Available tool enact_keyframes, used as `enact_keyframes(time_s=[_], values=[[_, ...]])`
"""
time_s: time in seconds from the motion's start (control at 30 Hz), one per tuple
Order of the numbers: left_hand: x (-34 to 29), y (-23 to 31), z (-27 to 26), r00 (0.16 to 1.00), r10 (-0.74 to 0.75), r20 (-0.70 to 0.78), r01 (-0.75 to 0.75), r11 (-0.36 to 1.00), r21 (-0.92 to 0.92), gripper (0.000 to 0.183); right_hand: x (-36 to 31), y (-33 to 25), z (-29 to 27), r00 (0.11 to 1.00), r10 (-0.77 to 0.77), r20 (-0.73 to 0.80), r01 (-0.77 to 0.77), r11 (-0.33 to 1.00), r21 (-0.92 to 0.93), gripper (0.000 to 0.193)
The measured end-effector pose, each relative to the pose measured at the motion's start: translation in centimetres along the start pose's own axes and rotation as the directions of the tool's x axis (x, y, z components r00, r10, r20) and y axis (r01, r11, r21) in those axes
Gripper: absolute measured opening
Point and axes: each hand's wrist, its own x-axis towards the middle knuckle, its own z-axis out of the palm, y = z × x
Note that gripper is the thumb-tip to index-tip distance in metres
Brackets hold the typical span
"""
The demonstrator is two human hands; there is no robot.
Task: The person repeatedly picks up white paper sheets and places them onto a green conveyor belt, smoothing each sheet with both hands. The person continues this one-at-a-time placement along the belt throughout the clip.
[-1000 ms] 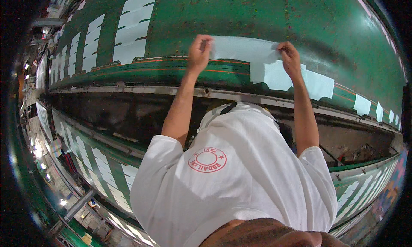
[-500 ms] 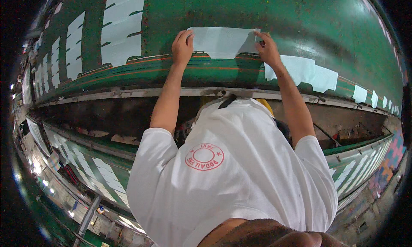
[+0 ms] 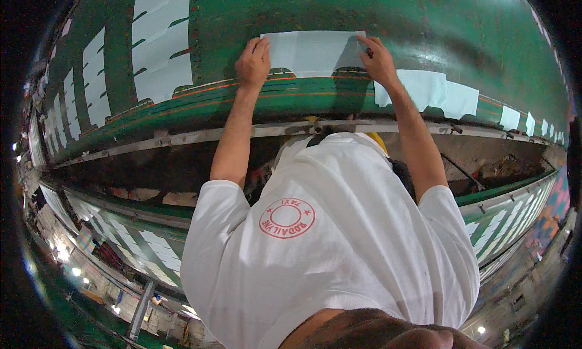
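Overhead, both bare hands press a pale rectangular sheet (image 3: 312,52) flat against a green surface (image 3: 424,28). The left hand (image 3: 253,61) sits at the sheet's left edge, its fingers bent and bunched over the upper left corner, touching the material rather than closed around it. The right hand (image 3: 379,61) sits at the right edge, fingers spread along the upper right corner, likewise pressing, not clasping. Between the two hands the sheet lies smooth and level, its top edge running straight from one set of fingertips to the other.

Just right of the right hand, two more pale sheets (image 3: 433,88) lie on the same green surface, overlapping one another and set slightly lower than the held one. Well to the left of the left hand, a stack of similar sheets (image 3: 160,43) runs in a column, with further columns curving away toward the rim. Below both hands an orange line (image 3: 212,88) runs along the green surface, and lower still a grey metal rail (image 3: 182,136) crosses the view. Both forearms rise from a white short-sleeved shirt (image 3: 339,246) that bears a round red emblem (image 3: 287,217) near the left shoulder. Beneath the rail, more pale sheets (image 3: 151,246) lie in rows on a second green surface.
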Motion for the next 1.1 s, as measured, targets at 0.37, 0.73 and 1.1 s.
enact_keyframes(time_s=[0.37,0.73,1.1], values=[[-0.1,4.7,3.7,0.992,-0.003,0.122,-0.051,0.899,0.436,0.078,-2.3,1.3,-3.9,0.998,-0.048,0.031,0.037,0.96,0.277,0.04],[-1.2,23.0,12.6,0.937,0.156,0.312,-0.254,0.918,0.303,0.09,-8.2,14.4,-16.8,0.994,0.07,-0.089,-0.086,0.979,-0.183,0.016],[-3.5,29.5,13.7,0.91,0.127,0.394,-0.18,0.979,0.1,0.089,-9.0,19.0,-19.3,0.987,-0.102,-0.127,0.087,0.989,-0.115,0.016]])
